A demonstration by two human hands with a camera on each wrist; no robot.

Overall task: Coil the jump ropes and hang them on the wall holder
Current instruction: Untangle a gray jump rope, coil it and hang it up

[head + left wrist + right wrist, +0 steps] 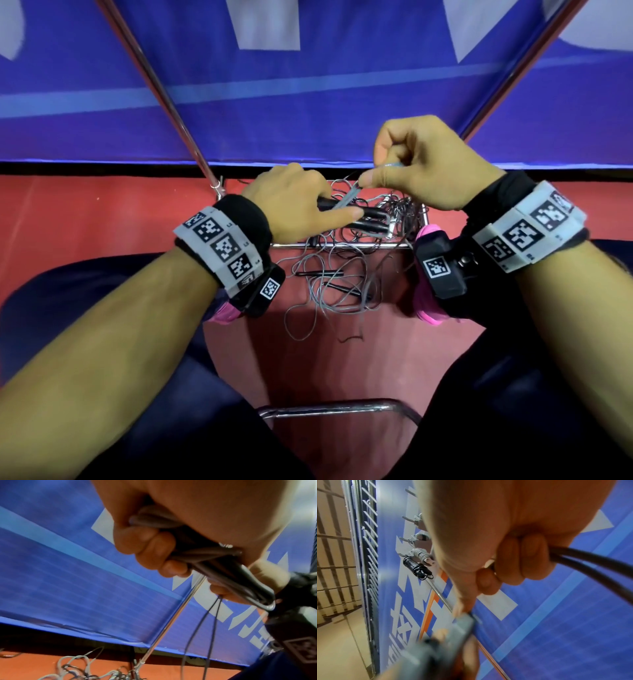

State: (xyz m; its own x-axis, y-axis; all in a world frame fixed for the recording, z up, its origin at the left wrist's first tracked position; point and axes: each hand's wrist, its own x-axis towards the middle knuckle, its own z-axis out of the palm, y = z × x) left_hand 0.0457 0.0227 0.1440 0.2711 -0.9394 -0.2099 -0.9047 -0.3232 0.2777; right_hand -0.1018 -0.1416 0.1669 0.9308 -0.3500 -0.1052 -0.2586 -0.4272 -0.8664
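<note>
Black handles (373, 214) half hidden under left hand (291, 202); rope tangle (342, 287) too fine to separate

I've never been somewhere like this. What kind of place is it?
Probably a sports hall or gym. There is a red floor, a big blue banner on the wall, a tangle of jump ropes, and coiled ropes hanging on wall hooks.

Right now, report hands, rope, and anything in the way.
Left hand grips black handles. Right hand pinches grey cord, not yet hung. Tangled ropes below, possible snag.
</note>
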